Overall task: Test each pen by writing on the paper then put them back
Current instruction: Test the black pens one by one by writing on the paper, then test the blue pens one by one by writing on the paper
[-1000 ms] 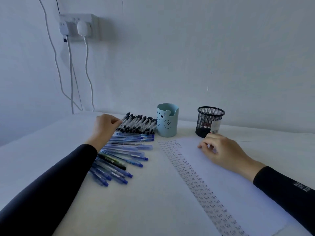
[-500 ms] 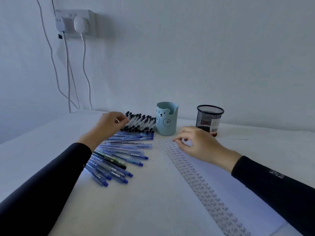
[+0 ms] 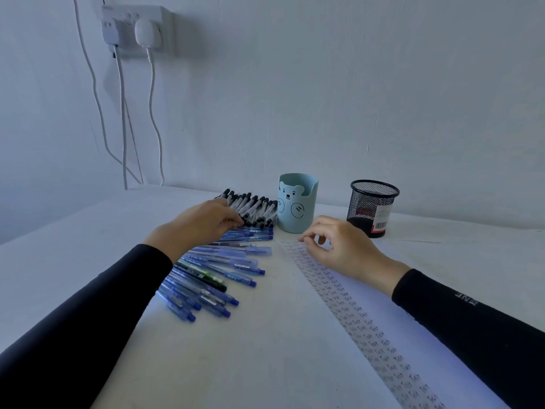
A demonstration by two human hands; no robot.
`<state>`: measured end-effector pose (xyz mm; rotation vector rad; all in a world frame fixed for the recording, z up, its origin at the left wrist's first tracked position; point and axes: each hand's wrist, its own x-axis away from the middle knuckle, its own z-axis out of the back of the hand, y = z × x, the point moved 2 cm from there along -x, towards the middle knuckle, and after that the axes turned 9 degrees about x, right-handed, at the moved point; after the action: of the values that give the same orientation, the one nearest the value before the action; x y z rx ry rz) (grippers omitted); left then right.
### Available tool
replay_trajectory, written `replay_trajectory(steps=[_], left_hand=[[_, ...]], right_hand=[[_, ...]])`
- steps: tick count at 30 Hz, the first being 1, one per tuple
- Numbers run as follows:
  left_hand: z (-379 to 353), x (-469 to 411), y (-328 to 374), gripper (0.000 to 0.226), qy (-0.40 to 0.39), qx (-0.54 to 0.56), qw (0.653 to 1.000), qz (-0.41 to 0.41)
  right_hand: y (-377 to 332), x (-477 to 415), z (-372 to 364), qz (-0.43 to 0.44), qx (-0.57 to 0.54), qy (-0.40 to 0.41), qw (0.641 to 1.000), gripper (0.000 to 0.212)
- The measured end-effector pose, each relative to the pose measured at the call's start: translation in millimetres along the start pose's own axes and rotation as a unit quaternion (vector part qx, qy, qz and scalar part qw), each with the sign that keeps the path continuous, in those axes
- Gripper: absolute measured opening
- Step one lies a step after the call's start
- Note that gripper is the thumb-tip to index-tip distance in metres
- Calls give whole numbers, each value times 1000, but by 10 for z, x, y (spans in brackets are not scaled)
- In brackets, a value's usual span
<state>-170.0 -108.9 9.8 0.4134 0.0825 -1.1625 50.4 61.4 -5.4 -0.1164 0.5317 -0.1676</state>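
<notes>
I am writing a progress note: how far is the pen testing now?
Done: the paper carries two long columns of the word Test, so many pens look tried. In hand: the left hand reaches into the pens lying on the table; whether it grips one is unclear. The right hand rests on the paper, holding nothing. Left: no pen stands in the bear cup or mesh cup.

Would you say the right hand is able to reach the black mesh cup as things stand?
Probably yes: the right hand rests on the paper, empty, just in front of the mesh cup, with nothing between them; the blue cup stands aside.
</notes>
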Motion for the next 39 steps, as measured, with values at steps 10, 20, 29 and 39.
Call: replay_trajectory(steps=[10, 20, 29, 39], left_hand=[[56, 2, -22, 20, -8, 33, 999, -5], [5, -26, 34, 18, -3, -11, 1000, 7], [220, 29, 164, 13, 40, 26, 999, -24], [-423, 131, 1199, 20, 34, 86, 985, -148]], right_hand=[[-31, 27, -19, 17, -5, -26, 999, 16], [-5, 9, -13, 9, -8, -13, 1000, 16], [224, -82, 93, -37, -49, 16, 998, 13], [411, -60, 540, -146, -93, -79, 982, 19]])
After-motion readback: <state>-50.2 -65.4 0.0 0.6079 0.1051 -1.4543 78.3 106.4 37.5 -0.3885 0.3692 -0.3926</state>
